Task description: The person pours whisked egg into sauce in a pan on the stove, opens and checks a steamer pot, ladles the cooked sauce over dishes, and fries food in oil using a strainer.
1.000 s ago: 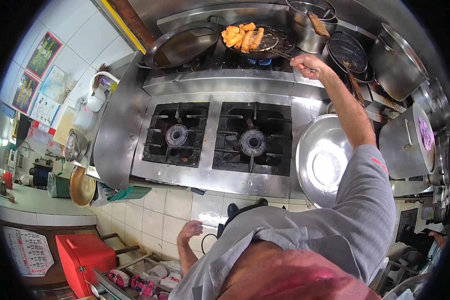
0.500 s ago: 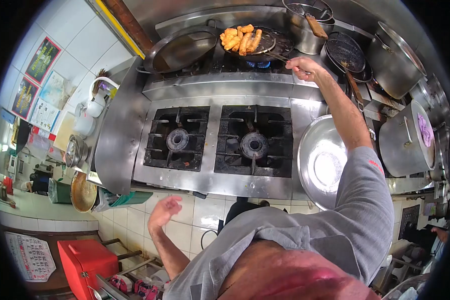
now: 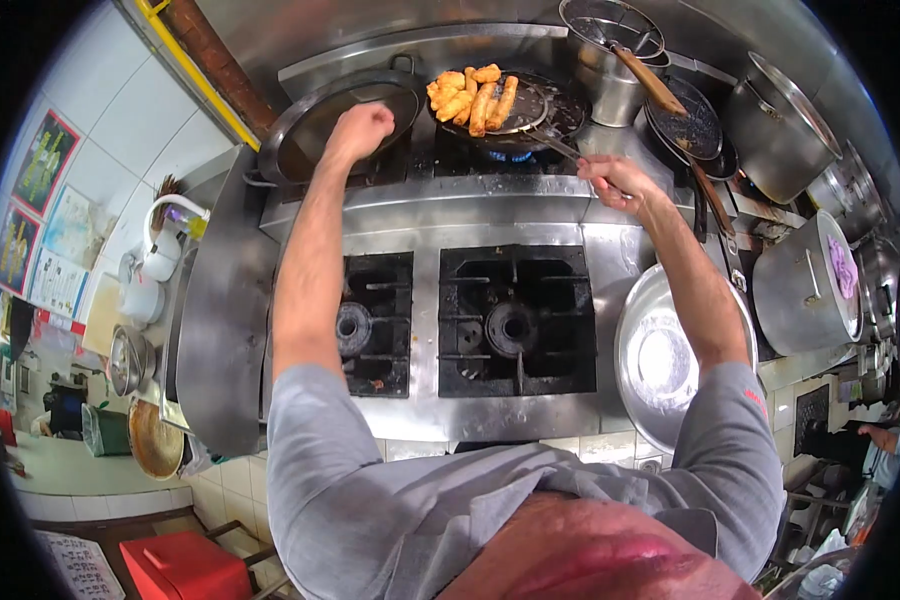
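Observation:
My right hand (image 3: 618,182) is closed round the handle of a metal skimmer (image 3: 555,146), whose round wire head lies at the dark wok (image 3: 570,118) on the back burner. Several golden fried rolls and pieces (image 3: 477,97) rest on the skimmer and spread to its left. Blue flame shows under that wok. My left hand (image 3: 365,130) hangs over the wide oil-dark pan (image 3: 305,135) at the back left, its fingers curled together; whether anything small is between them is hidden.
Two front burners (image 3: 515,328) lie below my arms. A large steel bowl (image 3: 658,350) stands at front right. Strainers on a pot (image 3: 615,95), dark pans (image 3: 692,125) and tall pots (image 3: 785,130) crowd the right. A steel panel (image 3: 225,320) borders the left. Another person stands far right.
My left hand has risen from low beside my body to above the back left pan, and its fingers have curled. My right hand keeps hold of the skimmer. The view has shifted.

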`<state>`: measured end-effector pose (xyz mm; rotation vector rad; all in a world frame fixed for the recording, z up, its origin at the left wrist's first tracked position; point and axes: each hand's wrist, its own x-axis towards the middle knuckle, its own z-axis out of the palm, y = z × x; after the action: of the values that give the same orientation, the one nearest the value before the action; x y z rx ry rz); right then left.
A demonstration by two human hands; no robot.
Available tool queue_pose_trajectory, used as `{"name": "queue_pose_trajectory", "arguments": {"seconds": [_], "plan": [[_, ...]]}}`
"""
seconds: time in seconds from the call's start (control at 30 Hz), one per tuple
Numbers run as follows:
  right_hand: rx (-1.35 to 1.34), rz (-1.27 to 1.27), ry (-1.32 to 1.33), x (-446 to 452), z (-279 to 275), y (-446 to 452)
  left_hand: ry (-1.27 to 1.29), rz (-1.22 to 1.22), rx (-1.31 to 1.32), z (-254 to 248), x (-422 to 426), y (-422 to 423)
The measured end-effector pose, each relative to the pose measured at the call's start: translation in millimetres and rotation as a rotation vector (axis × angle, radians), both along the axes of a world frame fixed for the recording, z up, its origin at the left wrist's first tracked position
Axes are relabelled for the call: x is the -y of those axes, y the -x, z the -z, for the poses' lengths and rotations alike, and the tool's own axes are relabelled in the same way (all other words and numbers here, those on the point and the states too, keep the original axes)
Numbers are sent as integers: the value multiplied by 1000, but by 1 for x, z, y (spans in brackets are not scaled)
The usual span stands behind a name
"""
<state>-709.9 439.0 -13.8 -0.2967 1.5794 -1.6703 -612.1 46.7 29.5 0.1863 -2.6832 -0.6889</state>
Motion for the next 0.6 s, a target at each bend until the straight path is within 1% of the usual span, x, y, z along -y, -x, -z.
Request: {"name": "queue_pose_trajectory", "arguments": {"seconds": [0.07,0.1,0.17,0.2,0.23,0.27,0.3,0.37,0.5,0.6], "plan": [[11,9,12,2,-2,-3,25,-66,52,0,10,56],[28,26,15,3,-3,-6,21,-57,49,0,13,80],[45,54,17,4,-4,-9,55,-213,173,3,18,123],[38,53,6,4,-4,-9,53,-205,170,5,22,142],[32,51,-6,4,-5,-10,37,-258,204,13,28,164],[30,62,-9,3,-6,-10,22,-308,239,19,30,180],[23,72,-2,3,-7,-12,18,-296,237,25,32,194],[8,100,-11,4,-10,-16,65,-390,247,32,33,214],[15,107,-15,3,-11,-17,29,-346,327,42,40,237],[2,148,-24,5,-7,-18,-117,-290,488,47,52,251]]}}
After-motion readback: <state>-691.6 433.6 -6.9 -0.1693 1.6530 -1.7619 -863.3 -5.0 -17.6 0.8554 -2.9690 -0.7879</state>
